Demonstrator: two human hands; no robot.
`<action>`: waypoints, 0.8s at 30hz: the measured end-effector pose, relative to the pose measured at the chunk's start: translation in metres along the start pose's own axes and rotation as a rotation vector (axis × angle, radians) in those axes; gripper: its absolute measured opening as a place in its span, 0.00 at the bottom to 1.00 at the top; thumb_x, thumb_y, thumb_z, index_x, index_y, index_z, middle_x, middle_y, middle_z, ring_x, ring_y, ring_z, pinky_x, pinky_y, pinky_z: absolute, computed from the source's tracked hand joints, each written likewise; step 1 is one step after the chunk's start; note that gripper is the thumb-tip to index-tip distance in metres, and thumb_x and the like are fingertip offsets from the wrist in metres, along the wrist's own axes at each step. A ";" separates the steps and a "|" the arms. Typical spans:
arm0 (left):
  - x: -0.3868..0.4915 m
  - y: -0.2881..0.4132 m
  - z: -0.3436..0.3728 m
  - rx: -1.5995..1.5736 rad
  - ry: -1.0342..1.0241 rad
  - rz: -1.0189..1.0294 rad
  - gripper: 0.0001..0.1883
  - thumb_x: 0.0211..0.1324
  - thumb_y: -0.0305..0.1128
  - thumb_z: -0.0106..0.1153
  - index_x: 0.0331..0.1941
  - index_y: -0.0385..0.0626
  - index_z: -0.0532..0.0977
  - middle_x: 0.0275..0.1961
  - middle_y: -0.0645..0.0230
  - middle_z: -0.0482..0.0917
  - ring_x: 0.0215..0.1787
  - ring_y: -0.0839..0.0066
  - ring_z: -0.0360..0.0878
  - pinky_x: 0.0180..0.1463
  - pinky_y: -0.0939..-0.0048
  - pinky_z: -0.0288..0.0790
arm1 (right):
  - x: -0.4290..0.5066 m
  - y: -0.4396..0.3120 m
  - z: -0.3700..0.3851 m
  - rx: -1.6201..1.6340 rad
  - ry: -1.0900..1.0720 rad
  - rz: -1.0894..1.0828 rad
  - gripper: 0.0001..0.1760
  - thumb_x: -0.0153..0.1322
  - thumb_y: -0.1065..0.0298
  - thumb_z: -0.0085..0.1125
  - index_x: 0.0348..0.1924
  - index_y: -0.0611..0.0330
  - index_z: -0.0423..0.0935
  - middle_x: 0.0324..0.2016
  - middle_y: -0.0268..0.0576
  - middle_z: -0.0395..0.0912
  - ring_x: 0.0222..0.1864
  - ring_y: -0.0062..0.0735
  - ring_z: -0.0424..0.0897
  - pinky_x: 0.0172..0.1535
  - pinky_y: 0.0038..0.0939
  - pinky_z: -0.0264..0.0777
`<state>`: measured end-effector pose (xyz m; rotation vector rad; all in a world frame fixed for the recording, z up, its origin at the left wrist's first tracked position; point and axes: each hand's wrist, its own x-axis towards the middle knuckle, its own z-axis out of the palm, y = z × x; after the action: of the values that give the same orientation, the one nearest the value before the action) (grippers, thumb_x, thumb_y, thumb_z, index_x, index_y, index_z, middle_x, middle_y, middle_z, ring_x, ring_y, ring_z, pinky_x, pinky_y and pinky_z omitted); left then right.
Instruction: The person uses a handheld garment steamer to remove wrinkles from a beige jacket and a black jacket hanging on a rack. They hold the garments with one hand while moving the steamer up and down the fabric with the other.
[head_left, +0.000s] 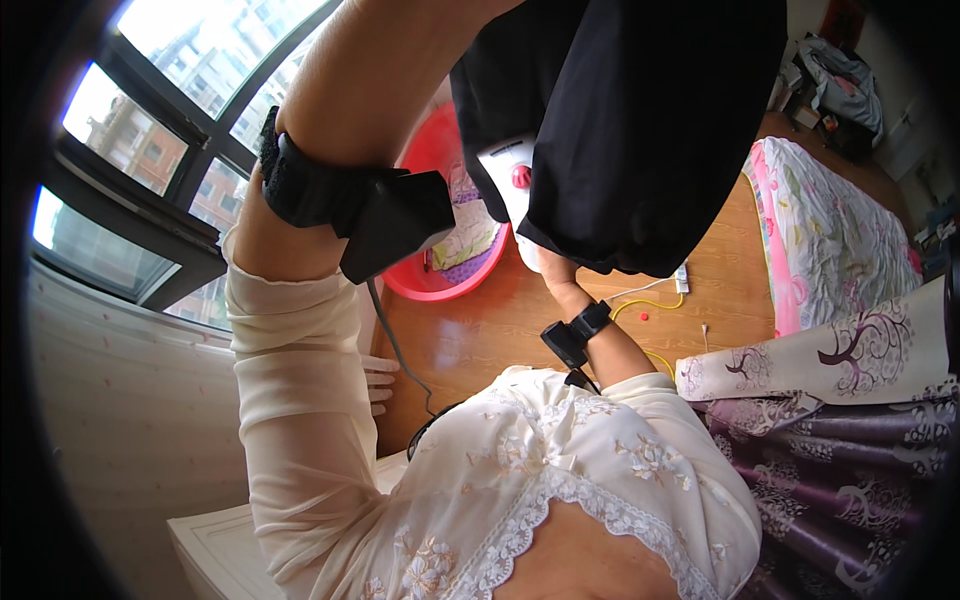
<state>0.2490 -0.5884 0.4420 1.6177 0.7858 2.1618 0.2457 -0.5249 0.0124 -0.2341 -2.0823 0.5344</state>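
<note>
My left arm rises at the upper left with a black strapped device (397, 217) on it, and its hand is out of view past the top edge. A black garment (637, 135) hangs down before me from the top. Low in the middle, my right hand (556, 271) is at the garment's lower edge. Its fingers are hidden by the cloth, so whether it grips anything does not show. Around that wrist is a black band (591, 320) with a small device. Behind the cloth, partly covered, stands a white appliance (510, 169) with a red knob (521, 176).
A red plastic basin (420, 283) holding cloths (466, 232) stands on the wood floor (465, 337). A white power strip (681, 277) with a yellow cord (637, 303) lies beyond my right hand. Windows (150, 150) line the left; a bed (832, 232) and purple curtain (817, 480) are right.
</note>
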 end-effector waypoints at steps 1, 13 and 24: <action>0.000 0.000 0.002 0.021 0.010 0.007 0.16 0.52 0.34 0.51 0.44 0.42 0.64 0.53 0.61 0.59 0.57 0.53 0.57 0.62 0.38 0.50 | 0.004 -0.003 -0.001 0.040 0.009 0.020 0.14 0.67 0.58 0.58 0.40 0.58 0.79 0.38 0.46 0.79 0.43 0.44 0.76 0.47 0.40 0.68; 0.006 -0.003 -0.007 0.000 -0.004 0.011 0.19 0.54 0.37 0.53 0.48 0.43 0.64 0.57 0.62 0.57 0.61 0.49 0.56 0.62 0.37 0.51 | 0.065 -0.052 -0.034 0.383 0.068 0.202 0.16 0.69 0.54 0.56 0.36 0.59 0.77 0.34 0.43 0.78 0.37 0.41 0.76 0.43 0.38 0.68; 0.009 -0.007 -0.010 0.048 -0.052 0.047 0.11 0.55 0.37 0.53 0.40 0.47 0.68 0.49 0.63 0.61 0.55 0.53 0.62 0.55 0.41 0.60 | 0.087 -0.063 -0.046 0.505 0.124 0.259 0.18 0.70 0.52 0.56 0.33 0.60 0.75 0.30 0.40 0.77 0.33 0.37 0.75 0.40 0.35 0.68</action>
<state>0.2363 -0.5797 0.4424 1.7254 0.7981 2.1395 0.2405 -0.5356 0.1286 -0.2337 -1.7400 1.1490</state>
